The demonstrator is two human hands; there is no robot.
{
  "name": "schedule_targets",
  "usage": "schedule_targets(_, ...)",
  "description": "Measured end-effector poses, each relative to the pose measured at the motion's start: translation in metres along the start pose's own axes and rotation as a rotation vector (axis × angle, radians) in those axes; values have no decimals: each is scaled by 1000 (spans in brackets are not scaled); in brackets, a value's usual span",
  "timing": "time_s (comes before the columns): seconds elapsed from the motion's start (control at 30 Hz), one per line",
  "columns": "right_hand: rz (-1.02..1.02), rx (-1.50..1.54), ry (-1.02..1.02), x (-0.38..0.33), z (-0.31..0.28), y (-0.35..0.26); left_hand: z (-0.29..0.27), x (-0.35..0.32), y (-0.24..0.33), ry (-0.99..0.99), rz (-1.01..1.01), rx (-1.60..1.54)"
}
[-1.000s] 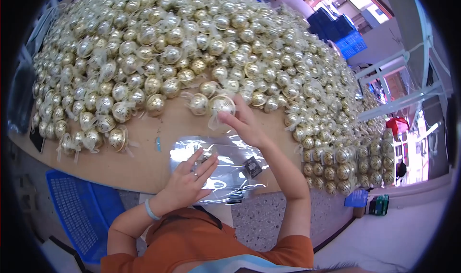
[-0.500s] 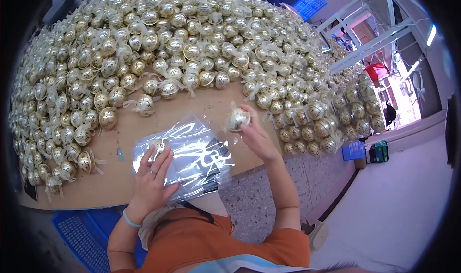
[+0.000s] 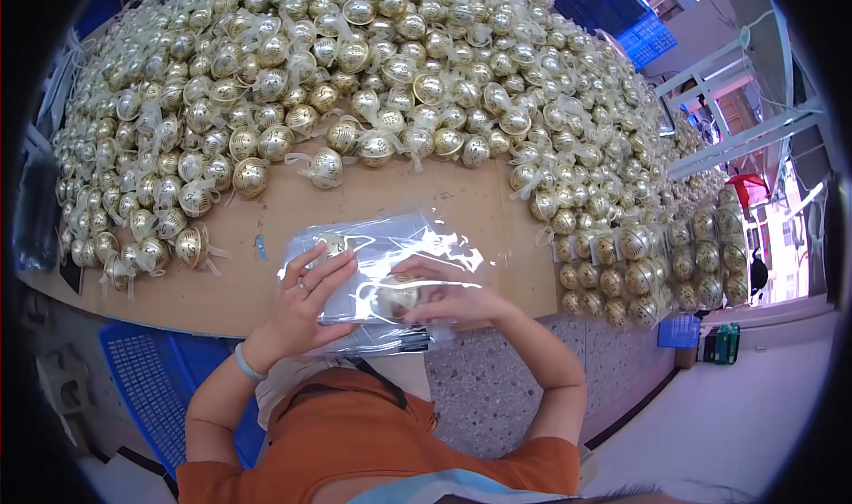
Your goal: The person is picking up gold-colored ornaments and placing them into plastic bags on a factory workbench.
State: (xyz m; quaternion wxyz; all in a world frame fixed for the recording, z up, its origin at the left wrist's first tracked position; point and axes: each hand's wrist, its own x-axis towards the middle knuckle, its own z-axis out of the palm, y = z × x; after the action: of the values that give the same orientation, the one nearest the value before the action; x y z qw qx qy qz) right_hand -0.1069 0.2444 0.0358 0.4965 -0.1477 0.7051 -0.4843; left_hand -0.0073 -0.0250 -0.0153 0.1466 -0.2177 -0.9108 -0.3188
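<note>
A stack of clear plastic bags [image 3: 382, 238] lies at the near edge of the brown board, shiny with reflections. My left hand [image 3: 311, 302] rests flat on its left side, fingers stretched out. Just past those fingertips sits a gold ball ornament [image 3: 334, 243]; whether it is inside a bag or on top cannot be made out. Over the middle of the bags, my right hand [image 3: 448, 293] has its fingers curved round another gold ball ornament [image 3: 398, 298], which glare and motion blur partly hide.
A huge heap of gold balls with pale ribbons [image 3: 355, 69] covers the board's far and left sides. Packed rows of balls [image 3: 612, 278] stand at the right. A blue crate [image 3: 160, 397] is below the board's left edge. One ribboned ball [image 3: 326, 168] lies at the heap's near edge.
My right hand has come in from the right with its ball and is now over the plastic bags. My left hand stays on them. The whole view has shifted.
</note>
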Motion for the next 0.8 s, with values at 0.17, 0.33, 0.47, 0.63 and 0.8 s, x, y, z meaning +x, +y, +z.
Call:
schedule_targets(0.17,-164,36,-202,32,-4,22,-3,-2,-1,-26,-17,-10)
schedule_targets(0.33,-441,-173,-26,51,10,31,4,0,5,-28,7,54)
schedule_targets(0.47,-389,-155,51,63,35,22,3,3,8,-19,13,109)
schedule_targets(0.63,-393,-305,7,52,27,16,1,4,7,-61,14,63)
schedule_targets(0.8,-576,-312,3,59,27,26,4,3,1,-21,-9,20)
